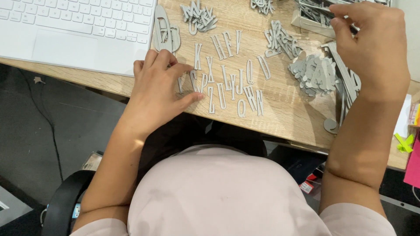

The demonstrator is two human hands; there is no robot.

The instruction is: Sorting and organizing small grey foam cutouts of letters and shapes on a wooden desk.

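- Head view: the left hand (159, 85) lay flat on the wooden worktop (284, 109), fingers loosely spread, fingertips touching the laid-out grey cut-out letters (227, 81) at the row's left end; it gripped nothing.
- The right hand (374, 43) reached to the grey tray of letters (308, 17) at the far right, fingers curled narrow, pinching at a piece; I could not tell whether it held one.
- A heap of grey letters (313, 74) lay just beside that wrist.
- A white laptop (78, 30) sat at the worktop's left.
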